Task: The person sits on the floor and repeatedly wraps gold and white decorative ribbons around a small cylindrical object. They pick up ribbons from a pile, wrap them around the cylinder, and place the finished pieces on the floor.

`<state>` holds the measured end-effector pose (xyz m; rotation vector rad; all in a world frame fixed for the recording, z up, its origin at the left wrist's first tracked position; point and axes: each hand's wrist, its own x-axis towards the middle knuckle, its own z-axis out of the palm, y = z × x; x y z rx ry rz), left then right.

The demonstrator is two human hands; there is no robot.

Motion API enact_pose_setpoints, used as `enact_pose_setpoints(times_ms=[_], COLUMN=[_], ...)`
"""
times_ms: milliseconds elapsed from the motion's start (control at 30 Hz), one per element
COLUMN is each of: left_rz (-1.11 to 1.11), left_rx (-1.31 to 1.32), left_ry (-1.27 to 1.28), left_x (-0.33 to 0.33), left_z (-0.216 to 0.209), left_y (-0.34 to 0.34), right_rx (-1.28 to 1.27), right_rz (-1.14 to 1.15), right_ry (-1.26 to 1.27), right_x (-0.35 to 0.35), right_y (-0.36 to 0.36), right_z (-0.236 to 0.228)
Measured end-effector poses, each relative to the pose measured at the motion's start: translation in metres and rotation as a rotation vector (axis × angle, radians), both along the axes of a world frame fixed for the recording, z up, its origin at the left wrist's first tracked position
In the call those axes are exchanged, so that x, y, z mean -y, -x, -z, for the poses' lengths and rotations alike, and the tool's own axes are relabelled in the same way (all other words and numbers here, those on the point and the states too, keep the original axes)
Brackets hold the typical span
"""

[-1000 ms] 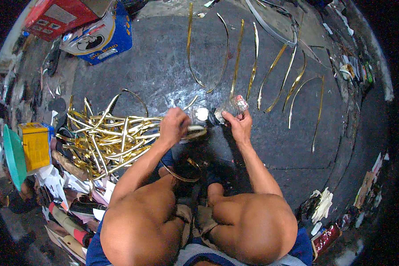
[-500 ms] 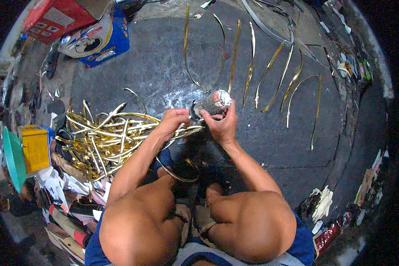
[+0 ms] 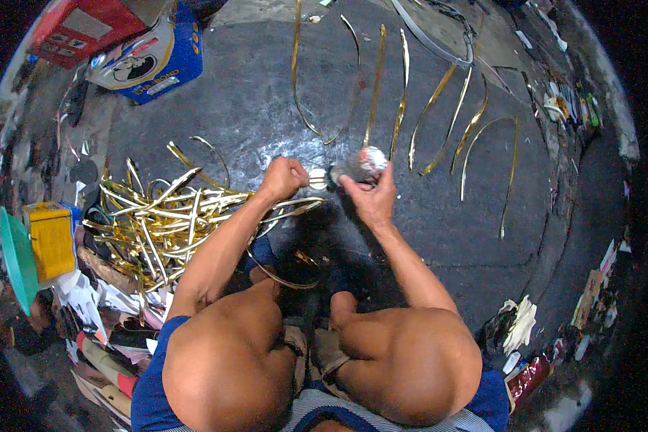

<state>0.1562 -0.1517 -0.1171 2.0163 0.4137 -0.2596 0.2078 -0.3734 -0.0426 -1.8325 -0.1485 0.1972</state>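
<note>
My right hand (image 3: 371, 194) holds a small shiny bottle (image 3: 360, 165) tipped toward the left, above the dark floor. My left hand (image 3: 284, 176) is closed just left of it, pinching a small white round cap (image 3: 317, 178) near the bottle's mouth. A heap of gold metal strips (image 3: 165, 216) lies under and to the left of my left forearm. Several curved gold strips (image 3: 425, 129) lie spread apart on the floor beyond my hands. I squat with both knees at the bottom of the view.
A blue box (image 3: 151, 65) and a red box (image 3: 86, 29) stand at the far left. A yellow container (image 3: 50, 237) and a green dish (image 3: 14, 259) sit at the left among paper scraps. Clutter lines the right edge of the floor.
Both hands moved up and away from my body, with the bottle. The bottle tilted over toward my left hand, which now holds the white cap beside its mouth.
</note>
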Motion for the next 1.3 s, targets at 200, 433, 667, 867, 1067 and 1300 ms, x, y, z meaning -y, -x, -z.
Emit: enact_pose_setpoints(times_ms=[200,433,667,867,1067,1300], left_rz=[0.018,0.223,0.132,0.156,0.183,0.184], left_rx=[-0.146,0.591,0.49,0.472,0.588,0.531], left_ry=[-0.122,0.037,0.003,-0.008,0.0,-0.042], left_x=[0.009,0.026,0.026,0.029,0.021,0.02], left_z=[-0.022,-0.059,-0.049,-0.052,-0.047,-0.044], left_y=[-0.004,0.012,0.015,0.009,0.012,0.012], right_rx=[0.438,0.319,-0.176,-0.368,-0.79,-0.411], right_rz=[-0.263,-0.331,-0.192,-0.076,0.16,-0.2], right_ry=[0.365,0.243,0.189,0.148,-0.241,-0.662], right_x=[-0.02,-0.013,-0.006,-0.007,-0.018,0.033], right_y=[0.011,0.017,-0.012,-0.033,-0.028,-0.074], right_z=[0.02,0.025,0.064,0.115,0.025,-0.182])
